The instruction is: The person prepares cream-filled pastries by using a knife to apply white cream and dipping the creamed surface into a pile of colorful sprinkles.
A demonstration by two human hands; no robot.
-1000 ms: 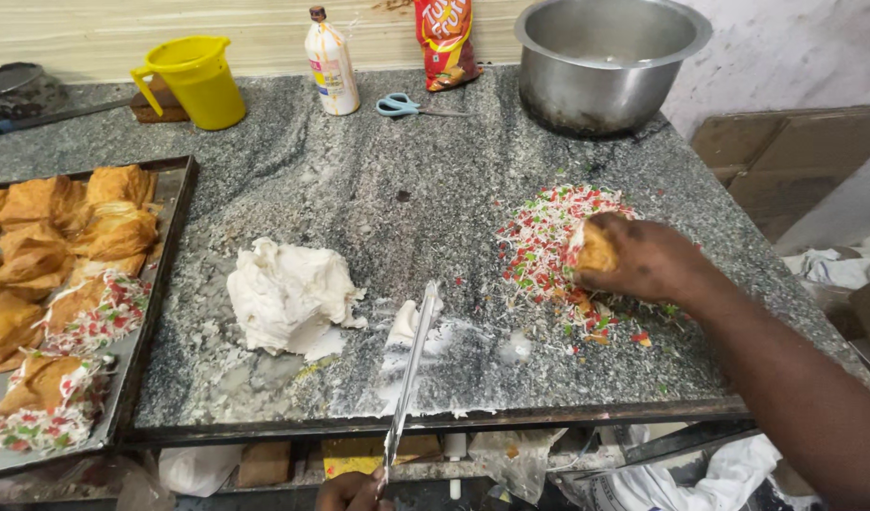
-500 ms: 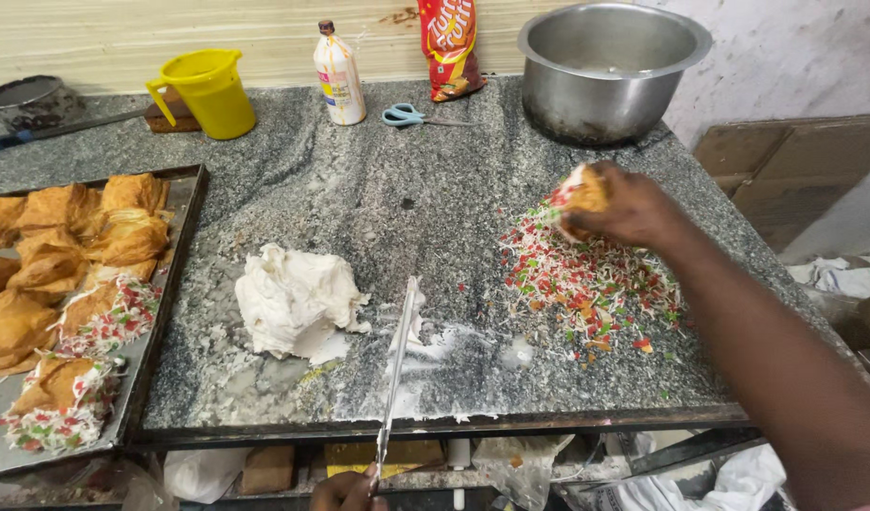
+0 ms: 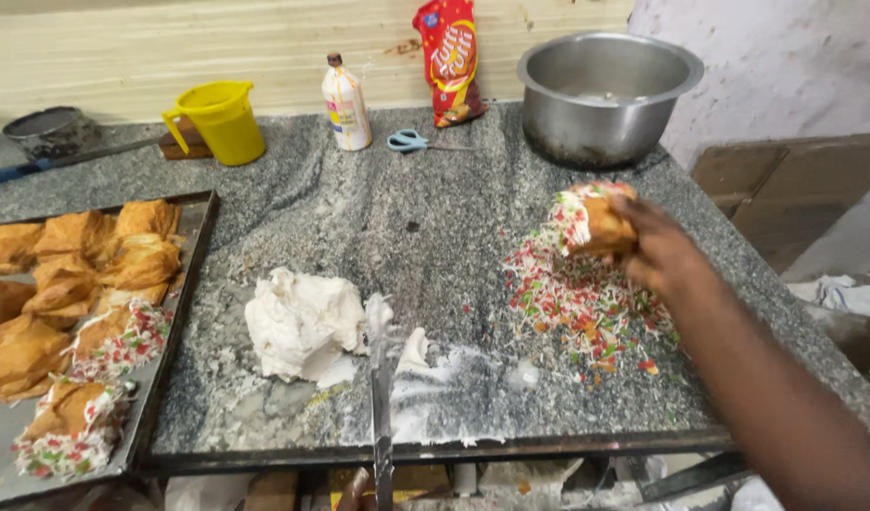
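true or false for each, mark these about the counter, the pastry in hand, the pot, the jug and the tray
1. The right hand holds a pastry coated with coloured bits. True.
2. The steel pot sits at the counter's near edge. False: it stands at the far side by the wall.
3. The yellow jug lies tipped over. False: it stands upright.
4. A tray of pastries sits left of the white cream mound. True.
5. The knife has cream on its blade. True.
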